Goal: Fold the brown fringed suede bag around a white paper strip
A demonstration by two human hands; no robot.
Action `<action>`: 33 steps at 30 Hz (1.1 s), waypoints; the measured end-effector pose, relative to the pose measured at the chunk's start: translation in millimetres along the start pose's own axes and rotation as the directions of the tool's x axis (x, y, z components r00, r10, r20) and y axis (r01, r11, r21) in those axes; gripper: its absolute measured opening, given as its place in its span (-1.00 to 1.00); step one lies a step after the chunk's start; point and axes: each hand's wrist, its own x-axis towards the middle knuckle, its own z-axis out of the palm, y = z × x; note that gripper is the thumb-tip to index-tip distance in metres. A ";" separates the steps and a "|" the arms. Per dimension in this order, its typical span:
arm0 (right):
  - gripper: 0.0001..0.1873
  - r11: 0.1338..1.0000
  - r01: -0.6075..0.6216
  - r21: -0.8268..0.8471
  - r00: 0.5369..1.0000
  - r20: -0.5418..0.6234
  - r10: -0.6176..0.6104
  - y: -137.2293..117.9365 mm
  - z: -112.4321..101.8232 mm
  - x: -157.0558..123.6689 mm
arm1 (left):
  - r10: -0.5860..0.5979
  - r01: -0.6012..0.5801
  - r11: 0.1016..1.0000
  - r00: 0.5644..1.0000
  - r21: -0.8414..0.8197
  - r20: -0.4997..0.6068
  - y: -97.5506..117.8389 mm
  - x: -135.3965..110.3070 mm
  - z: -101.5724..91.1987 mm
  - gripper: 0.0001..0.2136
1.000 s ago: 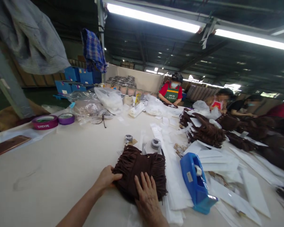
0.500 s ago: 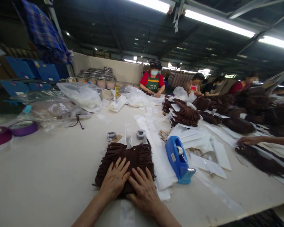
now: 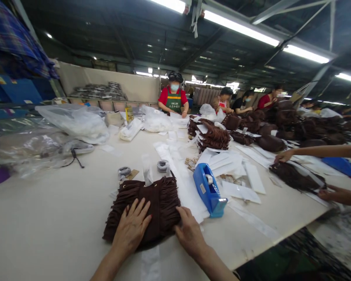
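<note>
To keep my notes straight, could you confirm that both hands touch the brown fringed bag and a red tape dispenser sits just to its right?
Not quite: the head view shows the tape dispenser is blue, not red. The left hand and right hand do touch the brown fringed bag, with the dispenser just to its right.

Both hands, left hand (image 3: 130, 230) and right hand (image 3: 190, 234), press the brown fringed bag (image 3: 148, 203).

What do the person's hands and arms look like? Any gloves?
No gloves: the left hand and right hand are bare. Both forearms are bare too, with no sleeves showing and no watch or bracelet at either wrist.
</note>
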 end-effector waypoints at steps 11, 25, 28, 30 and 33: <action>-0.57 1.000 -0.016 0.024 0.983 -0.184 0.020 3.0 34.4 17.7 | -0.039 0.038 0.995 0.999 0.089 0.016 8.1 0.5 -7.9 -0.60; -0.43 0.805 0.496 -0.325 0.860 0.060 -0.506 -27.8 27.1 -15.5 | 0.083 -0.052 0.985 0.979 0.162 -0.187 5.7 -7.7 0.2 -0.60; -0.42 0.793 0.512 -0.331 0.859 0.165 -0.485 -20.7 31.7 -14.9 | 0.392 -0.353 0.913 0.900 0.206 -0.192 -6.2 -20.6 -3.6 -0.50; -0.41 0.777 0.541 -0.322 0.840 0.175 -0.513 -17.2 29.0 -13.0 | 0.511 -0.485 0.854 0.849 0.187 -0.135 -11.9 -29.7 -8.2 -0.38; -0.40 0.732 0.587 -0.346 0.797 0.089 -0.598 -12.0 26.8 -19.3 | 0.498 -0.489 0.861 0.866 0.137 -0.037 -13.5 -37.1 -11.7 -0.24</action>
